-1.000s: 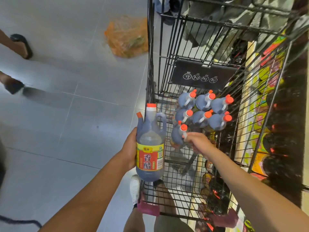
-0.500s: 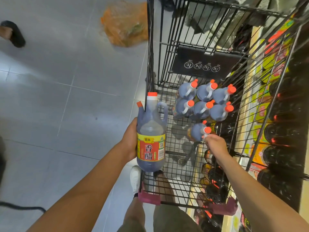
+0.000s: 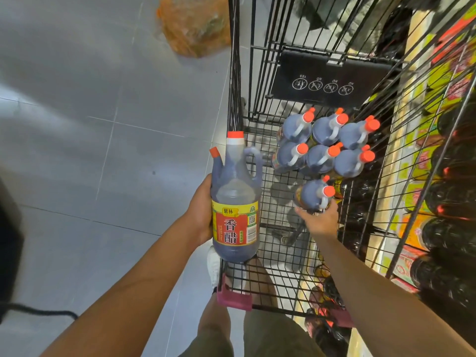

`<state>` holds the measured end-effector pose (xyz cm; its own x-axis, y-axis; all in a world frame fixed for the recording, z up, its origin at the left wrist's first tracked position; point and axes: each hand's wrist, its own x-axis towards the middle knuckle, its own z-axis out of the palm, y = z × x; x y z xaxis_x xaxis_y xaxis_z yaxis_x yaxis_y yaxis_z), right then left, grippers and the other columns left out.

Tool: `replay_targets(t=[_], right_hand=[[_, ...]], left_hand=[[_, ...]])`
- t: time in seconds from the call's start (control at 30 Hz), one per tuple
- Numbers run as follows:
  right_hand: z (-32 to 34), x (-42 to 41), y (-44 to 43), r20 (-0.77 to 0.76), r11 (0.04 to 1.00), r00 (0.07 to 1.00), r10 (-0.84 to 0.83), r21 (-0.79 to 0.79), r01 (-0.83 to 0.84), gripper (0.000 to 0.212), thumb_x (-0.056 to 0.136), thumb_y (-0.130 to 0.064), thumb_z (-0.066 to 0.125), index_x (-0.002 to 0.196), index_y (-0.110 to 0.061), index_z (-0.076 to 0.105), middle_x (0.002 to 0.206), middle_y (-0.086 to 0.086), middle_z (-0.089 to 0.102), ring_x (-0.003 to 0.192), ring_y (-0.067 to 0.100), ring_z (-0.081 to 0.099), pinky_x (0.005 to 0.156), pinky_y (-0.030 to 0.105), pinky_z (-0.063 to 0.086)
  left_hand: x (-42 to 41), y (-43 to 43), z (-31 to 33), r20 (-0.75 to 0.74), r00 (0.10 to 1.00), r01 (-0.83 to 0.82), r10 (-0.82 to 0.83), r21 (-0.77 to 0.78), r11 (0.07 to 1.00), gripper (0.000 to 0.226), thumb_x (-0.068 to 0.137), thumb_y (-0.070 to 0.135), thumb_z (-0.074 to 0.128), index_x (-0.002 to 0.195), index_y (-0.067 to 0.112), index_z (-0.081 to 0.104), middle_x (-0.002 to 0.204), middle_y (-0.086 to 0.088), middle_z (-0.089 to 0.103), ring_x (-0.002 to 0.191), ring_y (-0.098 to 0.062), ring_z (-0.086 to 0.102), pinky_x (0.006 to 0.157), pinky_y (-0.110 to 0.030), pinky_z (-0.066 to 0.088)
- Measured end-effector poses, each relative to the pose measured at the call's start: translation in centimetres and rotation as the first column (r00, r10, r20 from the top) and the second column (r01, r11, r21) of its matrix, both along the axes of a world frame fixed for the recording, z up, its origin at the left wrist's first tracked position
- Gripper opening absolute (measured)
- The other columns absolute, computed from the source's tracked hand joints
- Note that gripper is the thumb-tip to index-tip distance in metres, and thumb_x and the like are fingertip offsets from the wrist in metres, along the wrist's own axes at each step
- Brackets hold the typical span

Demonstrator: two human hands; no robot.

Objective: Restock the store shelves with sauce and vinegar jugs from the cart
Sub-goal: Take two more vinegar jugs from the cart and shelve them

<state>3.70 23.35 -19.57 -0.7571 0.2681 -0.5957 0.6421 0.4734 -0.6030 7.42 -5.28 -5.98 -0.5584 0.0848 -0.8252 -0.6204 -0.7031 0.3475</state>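
My left hand (image 3: 202, 212) grips a dark vinegar jug (image 3: 235, 199) with an orange cap and a red and yellow label, held upright just left of the black wire cart (image 3: 268, 276). Inside the cart my right hand (image 3: 319, 219) holds a second jug (image 3: 313, 194) from below, by its side and handle. Beyond it, several more orange-capped jugs (image 3: 324, 143) stand in two rows on the cart floor. The store shelves (image 3: 443, 176) run along the right, packed with dark bottles behind the cart's wire side.
An orange mesh bag (image 3: 193, 27) lies on the grey tile floor at the top left of the cart. A black panel with round symbols (image 3: 324, 81) hangs on the cart's far end. My legs and a white shoe (image 3: 213, 266) are under the cart's near edge.
My right hand has shifted the second jug to the right inside the cart, away from the left wall and toward the shelf side. The left hand's jug stays put.
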Motion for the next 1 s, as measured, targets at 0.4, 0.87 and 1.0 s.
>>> replay_targets(t=[0.4, 0.87, 1.0], right_hand=[[-1.3, -2.3, -1.2, -0.15, 0.997, 0.987, -0.058, 0.051, 0.066, 0.077, 0.061, -0.042, 0.09, 0.125, -0.04, 0.047, 0.118, -0.013, 0.06, 0.105, 0.012, 0.061, 0.095, 0.036, 0.049], [7.4, -0.7, 1.6, -0.166, 0.986, 0.986, -0.004, -0.165, -0.024, 0.07, 0.063, -0.039, 0.091, 0.124, -0.025, 0.061, 0.113, -0.008, 0.072, 0.102, 0.007, 0.069, 0.077, 0.024, 0.056], [12.1, -0.3, 1.7, -0.204, 0.925, 0.977, -0.067, -0.38, -0.016, 0.04, 0.074, -0.014, 0.085, 0.109, -0.024, 0.068, 0.112, 0.005, 0.074, 0.098, 0.018, 0.07, 0.078, 0.032, 0.062]], left_hand=[[0.1, 0.0, -0.5, -0.033, 0.999, -0.03, 0.03, 0.021, 0.999, 0.069, 0.081, 0.062, 0.056, 0.133, 0.017, 0.061, 0.117, -0.015, 0.069, 0.106, -0.031, 0.065, 0.104, -0.052, 0.047], [-0.4, 0.8, 1.4, -0.022, 1.0, 0.007, -0.008, -0.076, 0.997, 0.054, 0.091, 0.065, 0.048, 0.109, 0.02, 0.073, 0.097, -0.011, 0.076, 0.083, -0.025, 0.074, 0.073, -0.039, 0.061], [0.0, 0.9, 3.2, -0.038, 0.999, 0.034, -0.037, -0.075, 0.997, 0.054, 0.098, 0.062, 0.043, 0.104, 0.021, 0.077, 0.096, -0.011, 0.076, 0.081, -0.025, 0.074, 0.069, -0.039, 0.061]])
